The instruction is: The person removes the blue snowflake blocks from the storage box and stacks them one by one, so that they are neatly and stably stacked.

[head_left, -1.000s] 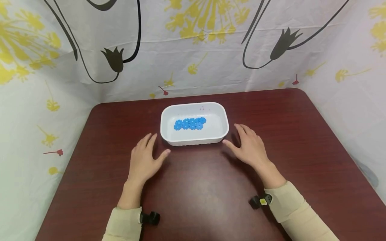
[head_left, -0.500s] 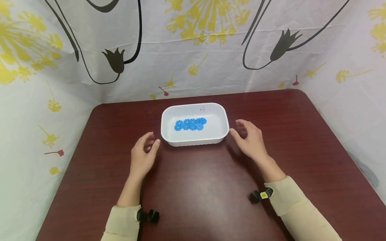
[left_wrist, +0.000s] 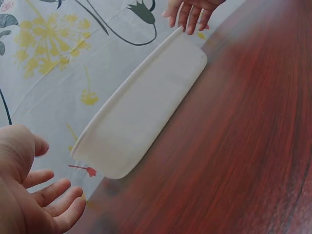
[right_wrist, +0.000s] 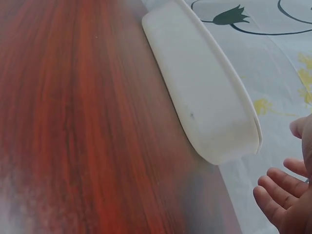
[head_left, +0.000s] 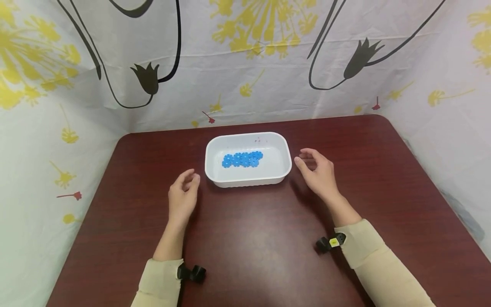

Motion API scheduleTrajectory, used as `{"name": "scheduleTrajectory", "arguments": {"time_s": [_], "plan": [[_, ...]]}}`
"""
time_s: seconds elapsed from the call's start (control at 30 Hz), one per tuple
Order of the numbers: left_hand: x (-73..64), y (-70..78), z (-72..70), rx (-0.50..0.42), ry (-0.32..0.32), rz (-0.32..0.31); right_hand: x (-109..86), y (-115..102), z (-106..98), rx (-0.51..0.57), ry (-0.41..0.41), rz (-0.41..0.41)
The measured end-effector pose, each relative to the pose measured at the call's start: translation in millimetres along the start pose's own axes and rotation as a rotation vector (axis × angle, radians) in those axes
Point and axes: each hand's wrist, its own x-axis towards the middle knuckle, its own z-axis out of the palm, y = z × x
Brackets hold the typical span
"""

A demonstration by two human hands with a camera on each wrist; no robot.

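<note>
A white plastic tray with rounded corners stands on the table in the head view. Several small blue flower-shaped discs lie in a cluster inside it. To the tray's left is my left hand, a short gap away, its fingers loosely bent around nothing. My right hand hovers close to the tray's right end, thumb and fingers apart and holding nothing. Both wrist views show the tray's outer wall from low down, hiding the discs. The right wrist view shows the right hand with its fingers spread beside the tray's end.
The dark red-brown table reaches back to a white cloth printed with yellow and grey flowers. The cloth also hangs along both sides. A small black camera is strapped at each wrist.
The left hand has drawn its thumb and fingers closer together and back from the tray. The right hand has shifted slightly away and its fingers have bent more. The tray and discs stay put.
</note>
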Motion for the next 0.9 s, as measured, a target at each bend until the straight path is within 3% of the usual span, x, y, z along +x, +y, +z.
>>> {"name": "scheduleTrajectory", "arguments": {"time_s": [0.17, 0.47, 0.9], "plan": [[4.3, -2.1, 7.9, -0.041, -0.005, -0.041, 3.1, -3.9, 3.4, 0.032, 0.01, -0.009], [8.7, -2.8, 20.2, -0.224, -0.027, -0.179, 10.5, -11.2, 11.6, 0.11, 0.01, -0.038], [9.5, 2.1, 33.6, -0.4, -0.025, -0.216, 18.9, -19.6, 27.9, 0.167, 0.005, -0.074]]}}
